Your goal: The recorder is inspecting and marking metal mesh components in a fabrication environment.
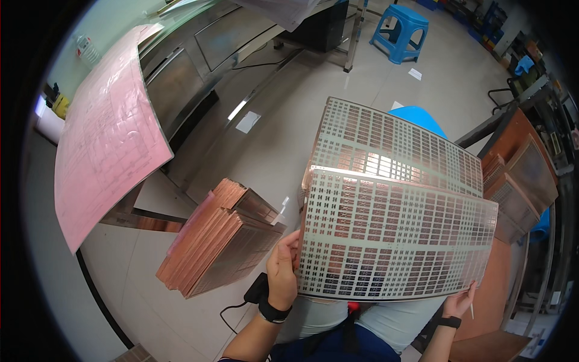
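Observation:
A large flat printed circuit board panel (395,241), pale green with rows of copper patterns, is held tilted over my lap. My left hand (282,270) is closed on its left edge, with the fingers partly hidden behind it. My right hand (460,303) grips the lower right corner. A thin white stick (472,311) shows beside the right fingers; whether they hold it I cannot tell. Directly behind the held panel stands another panel (386,130) of the same pattern, its lower part covered.
Stacked copper-edged panels (211,247) stand at left on the floor. A pink sheet (114,127) hangs over the bench edge. More boards (512,193) lean on a rack at right. A blue stool (401,33) stands far off, and a black cable (232,317) lies near my left wrist.

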{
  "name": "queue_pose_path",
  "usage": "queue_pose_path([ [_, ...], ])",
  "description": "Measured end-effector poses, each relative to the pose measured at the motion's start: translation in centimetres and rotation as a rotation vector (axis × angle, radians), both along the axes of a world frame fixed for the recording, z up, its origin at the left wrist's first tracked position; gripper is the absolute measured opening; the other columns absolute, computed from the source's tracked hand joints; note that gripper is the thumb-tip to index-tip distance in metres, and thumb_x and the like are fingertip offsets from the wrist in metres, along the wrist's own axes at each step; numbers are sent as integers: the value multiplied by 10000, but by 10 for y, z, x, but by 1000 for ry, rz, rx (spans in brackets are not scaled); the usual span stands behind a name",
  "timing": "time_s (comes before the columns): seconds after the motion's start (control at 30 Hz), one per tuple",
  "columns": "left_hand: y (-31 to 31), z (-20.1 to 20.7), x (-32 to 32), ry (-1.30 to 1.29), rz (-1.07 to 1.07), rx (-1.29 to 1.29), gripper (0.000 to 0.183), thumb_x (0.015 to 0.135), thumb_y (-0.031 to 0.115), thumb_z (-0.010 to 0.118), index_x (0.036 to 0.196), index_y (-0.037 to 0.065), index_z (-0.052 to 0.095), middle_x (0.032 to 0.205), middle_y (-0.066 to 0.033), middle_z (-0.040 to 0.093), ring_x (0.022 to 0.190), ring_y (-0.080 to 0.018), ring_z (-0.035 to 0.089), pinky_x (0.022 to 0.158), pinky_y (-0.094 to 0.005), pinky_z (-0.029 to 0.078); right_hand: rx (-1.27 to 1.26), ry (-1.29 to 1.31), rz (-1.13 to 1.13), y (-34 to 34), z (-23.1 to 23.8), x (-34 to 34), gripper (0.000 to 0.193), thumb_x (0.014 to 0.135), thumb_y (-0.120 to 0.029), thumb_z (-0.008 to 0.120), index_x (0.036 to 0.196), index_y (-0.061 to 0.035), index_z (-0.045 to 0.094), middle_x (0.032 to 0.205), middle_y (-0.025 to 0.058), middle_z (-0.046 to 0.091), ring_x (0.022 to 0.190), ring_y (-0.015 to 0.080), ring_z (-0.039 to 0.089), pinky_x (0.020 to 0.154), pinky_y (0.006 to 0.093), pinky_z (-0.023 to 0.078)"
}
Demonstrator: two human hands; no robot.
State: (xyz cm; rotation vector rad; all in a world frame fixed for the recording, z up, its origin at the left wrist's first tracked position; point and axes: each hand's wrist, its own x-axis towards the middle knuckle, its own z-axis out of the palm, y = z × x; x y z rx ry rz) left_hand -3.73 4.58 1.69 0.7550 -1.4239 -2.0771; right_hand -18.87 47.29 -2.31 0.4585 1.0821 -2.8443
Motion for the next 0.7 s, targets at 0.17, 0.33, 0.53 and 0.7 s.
queue_pose_path([
  [0.17,1,4,-1,-6,11,14,488,1002,345,295,1199,-57,490,930,-37,583,725,-41,459,645,-177,364,89,-145,-348,-10,7,-2,394,958,-305,446,1223,-16,483,1232,106,534,1132,171,511,975,328,427],
  [0.33,3,-1,4,-40,-2,2,466,1003,323,300,1199,-53,492,917,-18,571,677,-30,404,607,-172,327,514,-249,-510,33,8,-17,533,958,-397,384,1345,-32,361,1395,118,350,1295,200,314,1081,352,260],
  [0.53,4,-1,2,-29,33,-25,428,1004,297,312,1184,-41,505,847,25,522,631,-17,339,558,-159,284,406,-77,-49,28,18,-11,448,921,-409,477,1210,-68,502,1108,66,564,987,171,527,896,325,434],
  [0.7,3,-4,1,-33,54,8,426,1001,303,323,1169,-39,514,835,32,516,630,-16,347,555,-158,287,78,-212,-210,8,8,-15,309,920,-325,528,1092,-72,566,1100,45,606,985,173,571,903,341,459],
])
